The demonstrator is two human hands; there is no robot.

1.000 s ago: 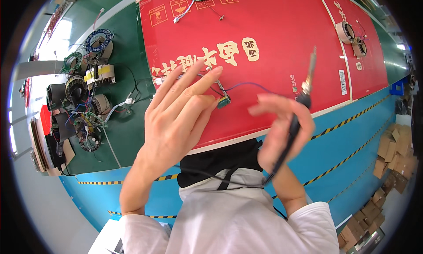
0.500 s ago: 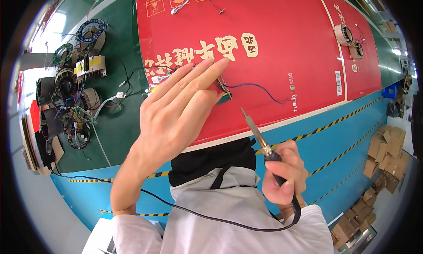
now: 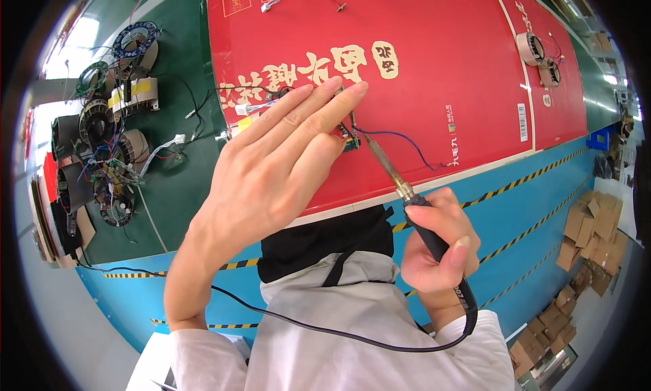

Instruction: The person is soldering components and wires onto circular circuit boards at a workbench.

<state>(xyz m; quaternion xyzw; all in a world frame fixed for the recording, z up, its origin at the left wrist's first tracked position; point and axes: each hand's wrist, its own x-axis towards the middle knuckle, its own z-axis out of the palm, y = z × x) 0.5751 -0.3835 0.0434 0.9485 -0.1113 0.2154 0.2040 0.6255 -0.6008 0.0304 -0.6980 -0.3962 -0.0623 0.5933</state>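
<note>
My left hand [image 3: 271,160] lies palm down over a small green circuit board [image 3: 351,144], its long fingers stretched forward and its thumb against the board. Most of the board is hidden beneath the hand; its right edge shows, with a blue wire [image 3: 400,134] trailing off to the right. In my right hand [image 3: 441,245] is a soldering iron [image 3: 386,162], gripped by its black handle. The iron's tip points up and left, at or very near the board's edge; whether it touches, I cannot tell. The iron's black cord loops below across my lap.
A red printed sheet [image 3: 420,72] covers the worktop. On the green surface [image 3: 180,187] at left lies a cluster of motor parts [image 3: 102,123], boards and wires. Two round motor parts [image 3: 530,48] sit at far right. Cardboard boxes [image 3: 590,221] are stacked on the floor at right.
The soldering iron has moved up and left, bringing its tip from a short distance away to the board's edge. My left hand remains over the board, shifted only slightly.
</note>
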